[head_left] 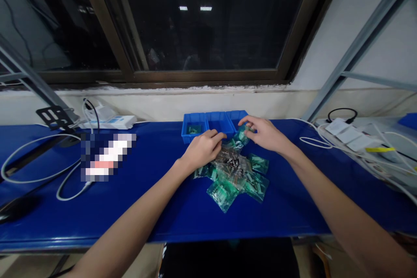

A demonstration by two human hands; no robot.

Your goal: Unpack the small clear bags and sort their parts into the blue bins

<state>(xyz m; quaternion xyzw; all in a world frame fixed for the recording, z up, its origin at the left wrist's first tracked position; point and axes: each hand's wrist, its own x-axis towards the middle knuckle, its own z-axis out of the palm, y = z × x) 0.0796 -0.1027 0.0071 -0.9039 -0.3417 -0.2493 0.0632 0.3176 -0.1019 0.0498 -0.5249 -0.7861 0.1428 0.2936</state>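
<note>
A blue table [182, 208] ran beneath a dark window [202, 21], with blue bins [220, 124] just past the fingertips and white cables [35, 156] well left of them. The left hand [202, 150] lay half-curled at a heap of green plastic bags [233, 173], and the right hand [265, 134] cupped a bag [243, 135], partly open; neither grip was clear.

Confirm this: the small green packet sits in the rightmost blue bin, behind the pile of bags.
Wrong bin: the head view shows the small green packet in the leftmost blue bin, not the rightmost. It does sit behind the pile of bags.
</note>
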